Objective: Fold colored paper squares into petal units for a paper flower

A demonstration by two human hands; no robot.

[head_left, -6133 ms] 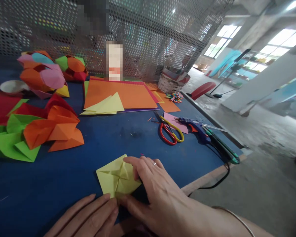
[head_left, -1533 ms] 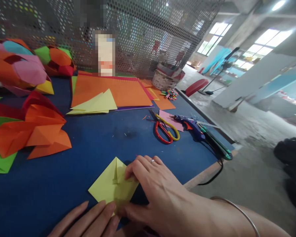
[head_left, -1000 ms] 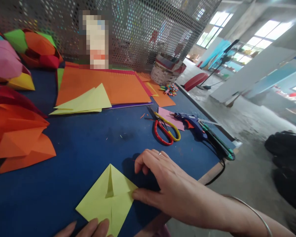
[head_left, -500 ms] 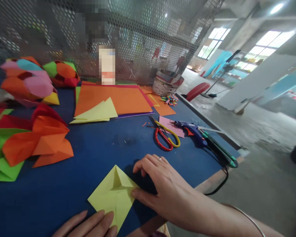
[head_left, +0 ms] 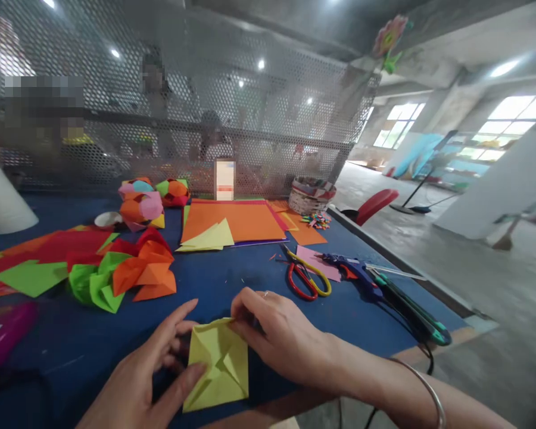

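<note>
A folded yellow origami paper (head_left: 232,381) lies at the table's near edge, its flaps meeting in raised creases at the centre. The thumb of my left hand (head_left: 161,360) presses on its left side, and the other fingers curl beside and partly behind that edge. My right hand (head_left: 279,325) pinches the top right corner between thumb and bent fingers. Red-and-yellow-handled scissors (head_left: 310,277) rest beyond my right hand. Left of them, past my left hand, sit orange folded paper pieces (head_left: 149,271) and a green folded piece (head_left: 98,283).
Stacked orange sheets (head_left: 241,220) bear several yellow sheets (head_left: 209,235). A blue glue gun (head_left: 357,271) and a green-handled tool (head_left: 415,313) lie at right. Behind are a woven basket (head_left: 310,196), paper balls (head_left: 145,205) and a mesh screen (head_left: 259,119). A purple object (head_left: 9,333) is at left.
The yellow paper has turned from a diamond to a square position. My left hand has come up to its left side, my right hand to its top corner. The view has tilted upward.
</note>
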